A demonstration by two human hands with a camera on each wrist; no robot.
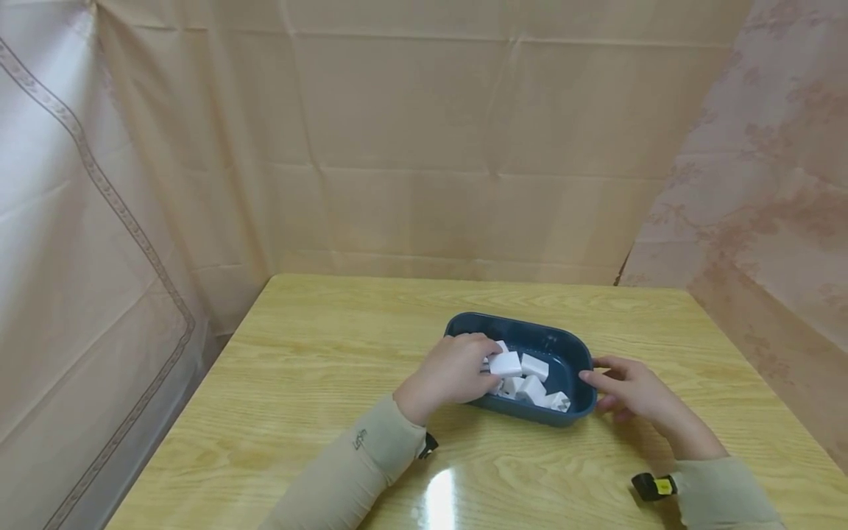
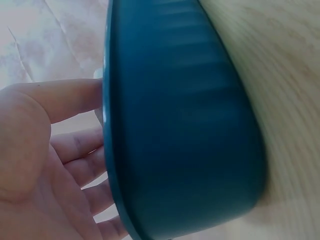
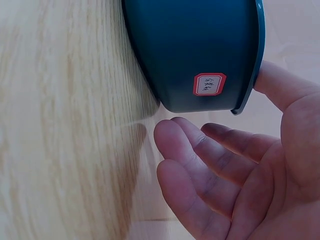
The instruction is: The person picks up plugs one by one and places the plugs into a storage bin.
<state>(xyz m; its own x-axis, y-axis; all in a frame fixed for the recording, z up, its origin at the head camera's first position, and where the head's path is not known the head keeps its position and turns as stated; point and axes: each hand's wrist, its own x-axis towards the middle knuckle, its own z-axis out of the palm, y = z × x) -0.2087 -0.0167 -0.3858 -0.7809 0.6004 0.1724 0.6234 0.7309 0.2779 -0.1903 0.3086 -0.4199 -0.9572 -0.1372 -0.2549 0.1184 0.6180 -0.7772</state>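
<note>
A dark blue oblong bin (image 1: 564, 423) stands on the table with several white charger adapters (image 1: 532, 389) heaped in its left and middle part. My left hand (image 1: 457, 368) reaches over the bin's left end and pinches a white charger adapter (image 1: 506, 364) between thumb and fingers. In the left wrist view the bin's wall (image 2: 180, 125) hides the fingertips. At the opposite end, my right hand (image 1: 632, 390) holds the bin, thumb over the rim and fingers outside. The right wrist view shows the lower fingers (image 3: 175, 142) loosely bent below the end wall.
The wood-grain table (image 1: 318, 353) extends around the bin. Beige cloth (image 1: 411, 147) hangs behind it, with more cloth on both sides. A small red-edged label (image 3: 209, 84) is stuck on the bin's end. Black wrist devices (image 1: 652, 486) are worn at the cuffs.
</note>
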